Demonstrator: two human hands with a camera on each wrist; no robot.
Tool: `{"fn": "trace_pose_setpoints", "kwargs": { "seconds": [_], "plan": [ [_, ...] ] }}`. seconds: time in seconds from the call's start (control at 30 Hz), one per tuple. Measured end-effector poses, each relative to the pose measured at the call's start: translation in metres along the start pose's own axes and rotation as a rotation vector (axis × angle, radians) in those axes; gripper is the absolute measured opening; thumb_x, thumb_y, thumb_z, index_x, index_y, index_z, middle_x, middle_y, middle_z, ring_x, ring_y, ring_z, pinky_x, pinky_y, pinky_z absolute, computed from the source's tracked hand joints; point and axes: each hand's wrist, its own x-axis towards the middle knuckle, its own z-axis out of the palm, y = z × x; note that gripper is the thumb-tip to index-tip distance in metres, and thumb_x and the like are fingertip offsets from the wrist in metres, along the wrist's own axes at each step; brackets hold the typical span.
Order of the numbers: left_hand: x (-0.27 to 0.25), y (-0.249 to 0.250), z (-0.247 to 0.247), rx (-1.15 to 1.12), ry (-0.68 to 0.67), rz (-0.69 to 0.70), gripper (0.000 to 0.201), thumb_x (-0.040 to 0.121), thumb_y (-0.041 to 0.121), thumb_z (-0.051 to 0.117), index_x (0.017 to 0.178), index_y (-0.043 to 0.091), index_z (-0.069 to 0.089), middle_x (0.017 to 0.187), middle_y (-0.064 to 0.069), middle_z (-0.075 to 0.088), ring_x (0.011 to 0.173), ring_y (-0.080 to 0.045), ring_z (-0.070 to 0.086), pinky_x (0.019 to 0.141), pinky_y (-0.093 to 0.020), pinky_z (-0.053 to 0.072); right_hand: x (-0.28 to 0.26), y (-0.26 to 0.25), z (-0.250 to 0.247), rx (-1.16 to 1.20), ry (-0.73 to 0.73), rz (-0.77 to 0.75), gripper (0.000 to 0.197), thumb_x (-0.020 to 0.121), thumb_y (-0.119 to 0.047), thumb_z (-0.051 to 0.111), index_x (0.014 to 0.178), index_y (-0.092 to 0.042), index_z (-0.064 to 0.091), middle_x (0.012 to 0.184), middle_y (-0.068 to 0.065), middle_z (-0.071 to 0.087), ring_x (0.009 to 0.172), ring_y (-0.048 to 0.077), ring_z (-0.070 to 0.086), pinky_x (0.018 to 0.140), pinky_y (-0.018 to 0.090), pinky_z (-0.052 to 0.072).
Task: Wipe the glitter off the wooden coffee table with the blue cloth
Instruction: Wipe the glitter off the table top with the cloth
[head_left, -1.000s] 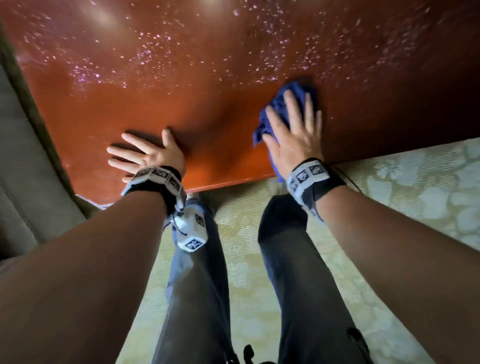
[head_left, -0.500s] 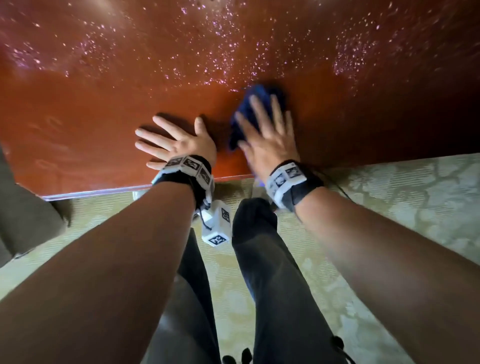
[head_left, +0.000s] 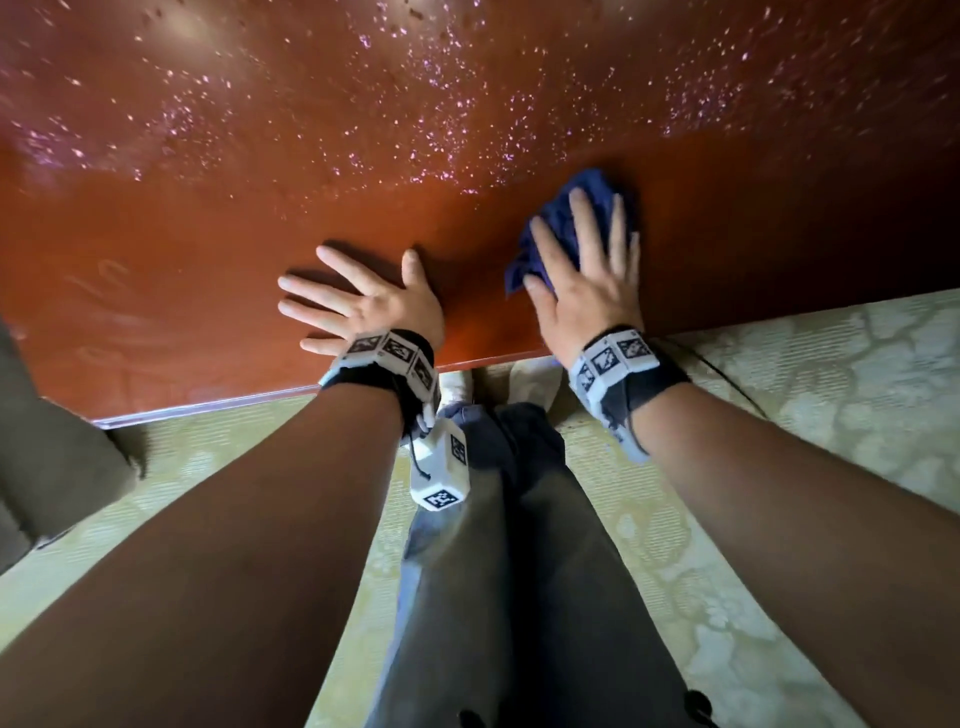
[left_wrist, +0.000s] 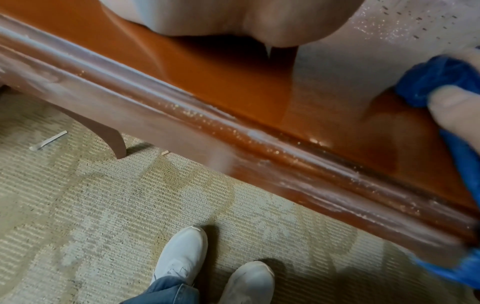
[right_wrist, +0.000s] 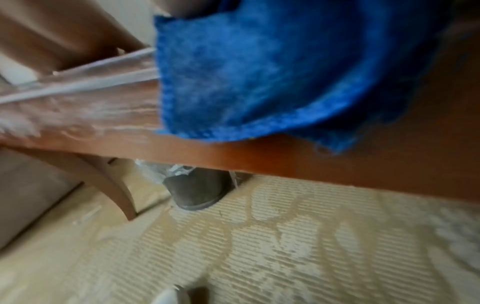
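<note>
The glossy red-brown wooden coffee table (head_left: 218, 244) fills the upper half of the head view, and pink glitter (head_left: 426, 124) speckles its far part. My right hand (head_left: 587, 270) lies flat with straight fingers on the crumpled blue cloth (head_left: 558, 218), pressing it onto the table near the front edge. In the right wrist view the blue cloth (right_wrist: 259, 67) hangs partly over the table edge (right_wrist: 285, 162). My left hand (head_left: 358, 301) rests flat on the bare table, fingers spread, left of the cloth. The left wrist view shows the cloth (left_wrist: 441, 82) and glitter caught along the moulded edge (left_wrist: 233, 131).
A patterned beige carpet (head_left: 831, 389) lies below the table edge. My legs in dark trousers (head_left: 509, 545) and white shoes (left_wrist: 182, 253) stand close to the table. A grey upholstered seat (head_left: 47, 467) sits at the left. A curved table leg (left_wrist: 109, 135) reaches the carpet.
My right hand has slid the cloth from the left back to the right along the front strip of the table. The left hand stays flat on the table. My head view has shifted.
</note>
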Motion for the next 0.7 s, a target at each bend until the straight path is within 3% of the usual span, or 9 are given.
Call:
{"fn": "trace_pose_setpoints", "kwargs": {
  "seconds": [0.07,0.17,0.27,0.47,0.57,0.7],
  "plan": [
    [0.000,-0.003,0.001,0.008,0.002,0.022,0.087,0.091,0.070,0.028,0.155,0.018,-0.002,0.157,-0.026,-0.010,0.145,-0.044,-0.009,0.113,-0.063,0.006,0.004,0.020,-0.004,-0.008,0.023,0.043,0.054,0.089,-0.044,0.048,0.139,-0.026,0.043,0.154,0.010,0.025,0.140,0.043,0.017,0.108,0.061,0.019],
    [0.001,-0.005,0.003,0.005,-0.003,0.039,0.090,0.089,0.073,0.027,0.155,0.018,-0.001,0.157,-0.027,-0.010,0.144,-0.044,-0.009,0.113,-0.064,0.006,0.016,0.047,-0.012,-0.016,0.090,0.265,0.055,0.092,-0.047,0.039,0.142,-0.023,0.039,0.154,0.014,0.023,0.140,0.045,0.017,0.108,0.061,0.022],
    [0.002,-0.007,0.005,-0.012,-0.004,0.045,0.091,0.089,0.075,0.025,0.155,0.018,-0.001,0.157,-0.027,-0.010,0.144,-0.045,-0.009,0.112,-0.064,0.006,0.021,0.027,-0.011,-0.044,0.092,0.409,0.056,0.093,-0.049,0.034,0.144,-0.025,0.035,0.155,0.014,0.018,0.140,0.044,0.012,0.109,0.061,0.020],
    [0.001,-0.008,0.005,-0.033,0.020,0.061,0.092,0.088,0.075,0.028,0.155,0.017,0.002,0.157,-0.028,-0.006,0.144,-0.046,-0.007,0.111,-0.064,0.005,0.003,-0.031,0.007,-0.040,0.008,0.162,0.054,0.088,-0.045,0.045,0.140,-0.028,0.041,0.154,0.013,0.023,0.139,0.046,0.014,0.109,0.061,0.015],
    [0.002,-0.009,0.008,-0.026,0.039,0.069,0.091,0.089,0.074,0.028,0.155,0.017,0.002,0.157,-0.028,-0.007,0.144,-0.045,-0.007,0.111,-0.064,0.005,0.003,-0.027,0.005,-0.039,0.007,0.142,0.054,0.089,-0.046,0.045,0.140,-0.029,0.040,0.155,0.012,0.021,0.140,0.045,0.013,0.110,0.061,0.016],
    [0.003,-0.012,0.015,-0.009,0.091,0.079,0.090,0.089,0.073,0.025,0.155,0.016,0.003,0.157,-0.028,-0.006,0.145,-0.045,-0.006,0.112,-0.064,0.004,0.003,-0.008,-0.001,-0.026,-0.033,0.008,0.054,0.089,-0.046,0.046,0.140,-0.031,0.040,0.155,0.008,0.022,0.141,0.041,0.014,0.110,0.059,0.016]
  ]
}}
